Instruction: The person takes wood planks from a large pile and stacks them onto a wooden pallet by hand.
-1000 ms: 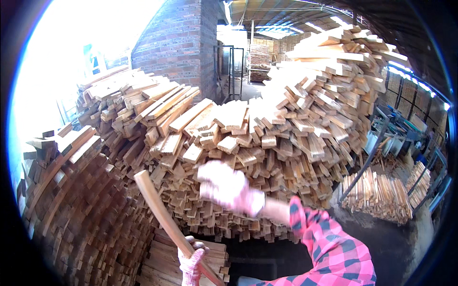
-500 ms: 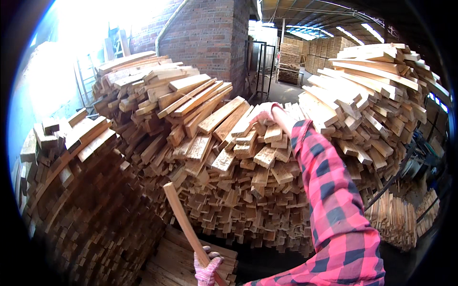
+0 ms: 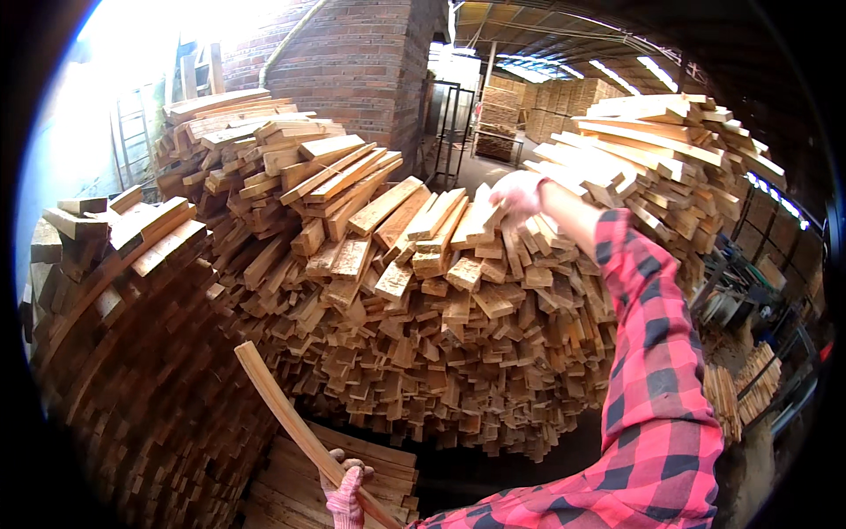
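Note:
A long, narrow wooden slat (image 3: 286,410) slants up to the left from my left hand (image 3: 348,494), whose gloved fingers are closed round its lower part. Stretched out at the top of the big middle pile of planks (image 3: 423,353), my right hand (image 3: 520,196) wears a pinkish glove. Its fingers bend down over the edge of a wooden plank (image 3: 481,222) on the top layer; the fingertips are partly hidden. Loose planks (image 3: 439,219) lie side by side to the left of that hand, their ends toward me.
Another tall stack (image 3: 132,353) rises at the left, and a high pile of planks (image 3: 652,159) at the right. Flat boards (image 3: 379,463) lie low by my left hand. Behind stand a brick wall (image 3: 344,70) and a black metal frame (image 3: 451,132).
My view has turned a little, and the piles sit further left. My right hand has shifted rightward along the top planks. The slat stays in my left hand, tilted more to the left.

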`<state>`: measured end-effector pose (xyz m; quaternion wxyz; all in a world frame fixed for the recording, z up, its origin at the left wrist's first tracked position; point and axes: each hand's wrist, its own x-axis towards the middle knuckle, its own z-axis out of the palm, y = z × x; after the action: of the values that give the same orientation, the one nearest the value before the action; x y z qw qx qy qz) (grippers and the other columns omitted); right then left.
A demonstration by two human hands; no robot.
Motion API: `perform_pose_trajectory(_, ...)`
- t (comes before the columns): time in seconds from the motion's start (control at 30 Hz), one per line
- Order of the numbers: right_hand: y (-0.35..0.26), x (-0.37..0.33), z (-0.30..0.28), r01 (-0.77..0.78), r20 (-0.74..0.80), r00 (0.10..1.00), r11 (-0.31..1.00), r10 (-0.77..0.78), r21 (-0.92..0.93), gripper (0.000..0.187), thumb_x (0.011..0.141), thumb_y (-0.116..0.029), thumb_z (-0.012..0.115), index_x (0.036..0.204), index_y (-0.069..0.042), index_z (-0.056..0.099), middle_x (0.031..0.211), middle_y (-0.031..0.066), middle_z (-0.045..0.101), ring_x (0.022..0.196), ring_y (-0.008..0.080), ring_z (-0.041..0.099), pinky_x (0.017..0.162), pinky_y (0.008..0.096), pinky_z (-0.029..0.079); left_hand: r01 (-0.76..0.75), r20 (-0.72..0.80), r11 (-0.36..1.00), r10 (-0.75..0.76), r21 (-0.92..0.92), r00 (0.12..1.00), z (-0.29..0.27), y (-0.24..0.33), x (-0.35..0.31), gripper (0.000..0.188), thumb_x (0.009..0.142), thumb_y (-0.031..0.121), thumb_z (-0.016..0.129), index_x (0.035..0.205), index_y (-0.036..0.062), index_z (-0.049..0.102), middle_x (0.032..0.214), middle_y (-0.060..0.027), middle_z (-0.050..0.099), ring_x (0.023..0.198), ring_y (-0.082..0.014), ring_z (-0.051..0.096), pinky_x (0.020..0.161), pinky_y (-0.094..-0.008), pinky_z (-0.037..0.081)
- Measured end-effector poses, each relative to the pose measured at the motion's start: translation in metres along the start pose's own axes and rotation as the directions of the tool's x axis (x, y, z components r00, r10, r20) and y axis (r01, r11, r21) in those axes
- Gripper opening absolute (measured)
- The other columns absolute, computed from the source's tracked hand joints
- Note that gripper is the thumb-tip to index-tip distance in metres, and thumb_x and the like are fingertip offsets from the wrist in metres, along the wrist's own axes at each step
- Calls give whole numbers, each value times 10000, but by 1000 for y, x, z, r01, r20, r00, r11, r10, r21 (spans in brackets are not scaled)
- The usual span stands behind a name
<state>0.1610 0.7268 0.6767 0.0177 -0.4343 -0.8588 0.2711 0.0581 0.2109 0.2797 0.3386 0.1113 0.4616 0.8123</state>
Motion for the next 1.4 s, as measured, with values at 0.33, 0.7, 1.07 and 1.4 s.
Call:
perform_pose_trajectory(0.33, 23, 13, 40, -19, -9, 1000, 989, 18, -145, 416, 912, -375, 600, 1251, -136, 626, 1260, 52, 629, 1189, 218, 565, 887, 385, 527, 113, 238, 991, -92, -77, 967, 34, -25, -10, 590, 890, 80, 725, 1395, 54, 421, 966, -68, 670, 809, -197, 689, 733, -337, 589)
perform_pose_trajectory(0.7, 20, -146, 78, 129, -174, 970, 251, 167, 959, 399, 972, -312, 662, 1287, -84, 572, 1095, 122, 694, 859, 246, 699, 679, 367, 621, 158, 203, 981, -133, -115, 970, 39, 15, 14, 589, 843, 134, 804, 1317, 49, 464, 927, -100, 676, 781, -252, 711, 703, -386, 619)
perform_pose_trajectory(1.07, 151, -341, 340, 23, 76, 976, 443, -205, 896, 874, 943, -313, 732, 1581, 10, 231, 1537, 96, 424, 1410, 154, 358, 1171, 306, 289, 520, 583, 854, -416, -13, 698, 228, -15, 30, 611, 938, 473, 677, 1358, 49, 546, 1205, -164, 670, 1048, -255, 668, 920, -414, 556)
perform_pose_trajectory(1.4, 105, -349, 382, 36, 131, 946, 496, -298, 867, 1188, 771, -464, 865, 1598, -20, 137, 1559, 162, 367, 1441, 249, 356, 1186, 363, 292, 487, 828, 832, -63, -264, 557, 181, -1, -3, 983, 784, 539, 797, 1483, 4, 360, 1335, -189, 575, 1169, -350, 632, 1023, -525, 526)
